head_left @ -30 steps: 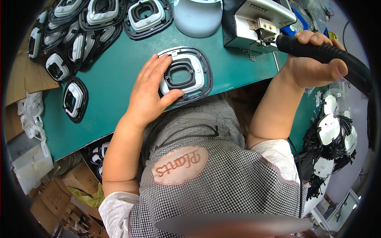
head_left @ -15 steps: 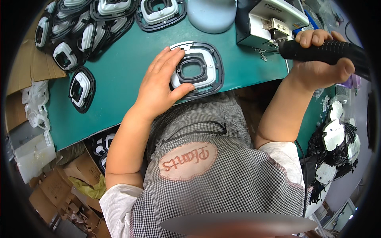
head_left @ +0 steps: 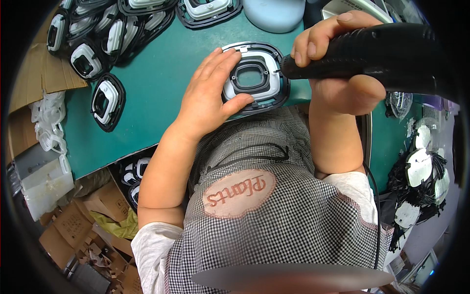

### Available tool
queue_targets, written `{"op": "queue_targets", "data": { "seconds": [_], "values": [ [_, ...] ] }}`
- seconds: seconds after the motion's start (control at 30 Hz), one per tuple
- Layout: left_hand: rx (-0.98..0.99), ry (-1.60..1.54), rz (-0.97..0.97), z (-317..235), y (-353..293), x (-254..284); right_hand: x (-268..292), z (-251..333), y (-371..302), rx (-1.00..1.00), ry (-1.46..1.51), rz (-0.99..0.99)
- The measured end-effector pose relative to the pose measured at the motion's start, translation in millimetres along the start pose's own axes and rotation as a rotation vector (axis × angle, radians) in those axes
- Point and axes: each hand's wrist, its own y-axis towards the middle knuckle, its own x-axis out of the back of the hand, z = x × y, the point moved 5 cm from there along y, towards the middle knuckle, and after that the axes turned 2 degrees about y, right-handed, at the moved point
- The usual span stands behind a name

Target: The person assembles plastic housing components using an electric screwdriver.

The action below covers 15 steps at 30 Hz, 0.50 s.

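A rounded black-and-white plastic frame (head_left: 272, 91) lies on the green table near its front edge. My left hand (head_left: 210, 93) steadies it from the left, fingers along its upper left side and thumb across its lower left part. In my right hand (head_left: 338, 59) is a black electric screwdriver (head_left: 387, 54), held sideways with the fingers over it and the thumb below. Its tip points left and meets the white ring's right side, near a screw hole. Whether a screw sits on the bit is too small to tell.
Similar frames (head_left: 88, 61) are piled at the far left, with a single frame (head_left: 108, 102) closer. A pale blue rounded container (head_left: 274, 14) stands at the back. Behind my right hand is a partly hidden white-topped machine (head_left: 355, 7). Black-tufted white parts (head_left: 418, 166) lie at the right.
My right hand has brought the screwdriver leftward from the machine to the frame's right side. The left hand remains on the frame; the whole view has shifted slightly.
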Motion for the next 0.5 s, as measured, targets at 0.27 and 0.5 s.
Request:
{"op": "queue_targets", "data": {
  "seconds": [0.27,0.5],
  "values": [
    [-0.003,-0.033,-0.002,0,-1,0,-14,0,-3,-0.216,-0.159,-0.128],
    [-0.012,-0.035,-0.004,-3,-1,0,-9,-7,-4,-0.37,-0.062,-0.181]
  ]
}}
